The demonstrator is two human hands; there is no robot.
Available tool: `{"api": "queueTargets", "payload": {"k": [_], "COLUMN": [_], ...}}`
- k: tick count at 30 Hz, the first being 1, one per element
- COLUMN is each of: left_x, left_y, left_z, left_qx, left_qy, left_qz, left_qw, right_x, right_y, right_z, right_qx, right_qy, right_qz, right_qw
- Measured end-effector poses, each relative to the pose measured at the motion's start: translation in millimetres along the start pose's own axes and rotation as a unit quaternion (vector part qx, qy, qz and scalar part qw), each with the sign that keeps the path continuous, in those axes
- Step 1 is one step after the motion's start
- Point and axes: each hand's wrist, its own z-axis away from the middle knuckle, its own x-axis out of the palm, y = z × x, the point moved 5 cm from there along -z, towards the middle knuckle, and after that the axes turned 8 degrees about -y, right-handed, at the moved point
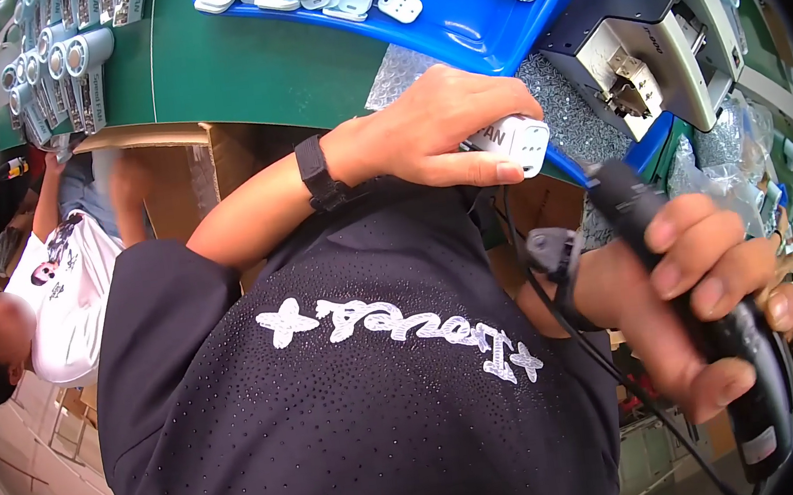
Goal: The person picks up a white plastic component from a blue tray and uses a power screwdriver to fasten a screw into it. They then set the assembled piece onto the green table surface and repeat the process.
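Observation:
A white plastic casing (524,143) with a holed end plate is gripped in my left hand (447,129), the end plate turned outward to the right. Fingers wrap over its top, and the thumb lies along the lower side. Closed round a black electric screwdriver (624,204), my right hand (704,281) is somewhat blurred. The screwdriver's upper end tilts toward the casing but stays apart from it. A black cord (616,374) hangs between my body and my right forearm.
A blue tray (460,30) holds several white holed plates (400,5). At the right stands a black and silver screw feeder (634,54), near many small metal screws (563,96) and clear plastic bags (735,170). Pale blue cylindrical units (86,53) sit far left, beyond a co-worker (74,294).

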Motion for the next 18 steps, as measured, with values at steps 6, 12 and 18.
{"api": "queueTargets", "payload": {"k": [6, 12, 18], "left_x": [1.7, 0.7, 2.6], "left_y": [0.7, -2.6, -0.7], "left_z": [-0.2, -2.2, -1.3], "left_qx": [0.002, -0.004, 0.006], "left_qy": [-0.005, 0.0, -0.009], "left_qz": [0.002, -0.005, 0.002], "left_qw": [1.0, 1.0, 1.0], "right_x": [-80.3, -68.8, -84.5], "right_y": [57.6, 42.8, 53.7], "right_z": [-31.5, -22.7, -29.4], "right_qx": [0.022, 0.019, -0.014], "right_qy": [0.141, 0.103, 0.092], "right_qz": [0.282, 0.14, 0.289], "right_qw": [0.949, 0.985, 0.953]}}
